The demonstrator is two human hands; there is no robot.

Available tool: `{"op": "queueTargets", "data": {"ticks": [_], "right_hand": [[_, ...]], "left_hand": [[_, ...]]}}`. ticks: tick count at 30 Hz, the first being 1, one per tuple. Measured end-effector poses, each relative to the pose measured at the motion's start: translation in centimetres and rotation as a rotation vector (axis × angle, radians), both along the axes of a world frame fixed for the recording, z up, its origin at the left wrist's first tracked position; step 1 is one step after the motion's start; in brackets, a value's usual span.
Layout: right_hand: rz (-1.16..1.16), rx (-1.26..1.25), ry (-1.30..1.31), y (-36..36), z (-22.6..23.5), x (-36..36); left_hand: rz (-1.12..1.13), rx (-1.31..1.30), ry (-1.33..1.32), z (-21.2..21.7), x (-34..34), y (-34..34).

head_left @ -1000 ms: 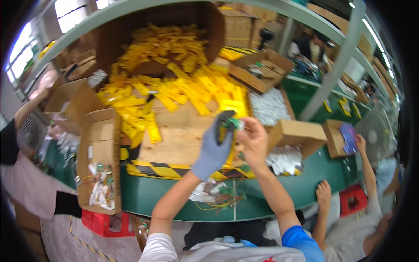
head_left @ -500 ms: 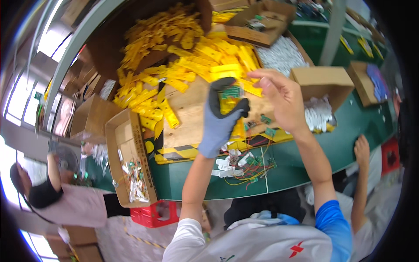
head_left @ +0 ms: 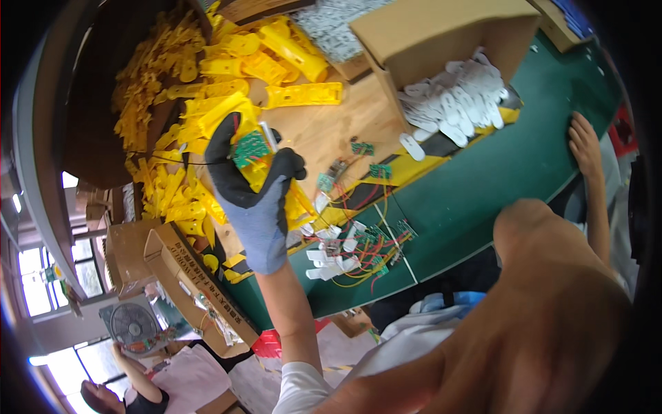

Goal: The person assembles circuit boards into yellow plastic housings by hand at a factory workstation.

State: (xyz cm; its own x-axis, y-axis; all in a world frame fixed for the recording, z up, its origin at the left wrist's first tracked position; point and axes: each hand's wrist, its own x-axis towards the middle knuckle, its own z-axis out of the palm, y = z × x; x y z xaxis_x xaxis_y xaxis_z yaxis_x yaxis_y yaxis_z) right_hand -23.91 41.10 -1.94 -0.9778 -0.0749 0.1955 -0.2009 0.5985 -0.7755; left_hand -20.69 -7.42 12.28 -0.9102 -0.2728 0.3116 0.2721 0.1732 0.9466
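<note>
My left hand, in a grey glove with black fingers, is closed around a long yellow plastic housing. A green circuit board shows at the upper part of the housing, between thumb and fingers, with a narrow white strip beside it. Bare and blurred, my right hand and its bent arm loom large at the lower right, away from the housing; its fingers cannot be made out. Near the left wrist lie white plastic pieces and small circuit boards with red and yellow wires.
Yellow housings are heaped across the wooden board. A cardboard box spills white oval pieces. Another carton stands at the left edge of the green table. A co-worker's hand rests at the right.
My right hand has left its place beside the housing and come back close to the camera. The view has swung round, while my left hand keeps the housing.
</note>
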Motion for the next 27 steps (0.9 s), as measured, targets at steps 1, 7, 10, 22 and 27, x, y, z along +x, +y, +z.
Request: {"op": "queueTargets", "data": {"ticks": [1, 7, 10, 22, 27], "right_hand": [[-0.008, 0.006, 0.005, -1.4, 0.4, 0.2], [-0.083, 0.033, -0.015, -9.1, 3.1, 2.8], [-0.07, 0.062, -0.058, -11.9, 4.4, 4.3], [-0.125, 0.23, -0.11, -20.5, 10.9, 8.1], [-0.115, 0.33, -0.104, -22.6, 13.7, 8.6]], "left_hand": [[-0.028, 0.014, -0.015, -0.1, -0.1, 0.1], [0.021, -0.064, -0.048, -0.5, 0.0, -1.6], [-0.061, -0.014, 0.022, -0.2, -0.8, -1.6], [-0.073, -0.026, -0.019, -0.2, 0.2, -1.3], [-0.062, -0.064, -0.015, 0.4, -0.7, -0.9]]}}
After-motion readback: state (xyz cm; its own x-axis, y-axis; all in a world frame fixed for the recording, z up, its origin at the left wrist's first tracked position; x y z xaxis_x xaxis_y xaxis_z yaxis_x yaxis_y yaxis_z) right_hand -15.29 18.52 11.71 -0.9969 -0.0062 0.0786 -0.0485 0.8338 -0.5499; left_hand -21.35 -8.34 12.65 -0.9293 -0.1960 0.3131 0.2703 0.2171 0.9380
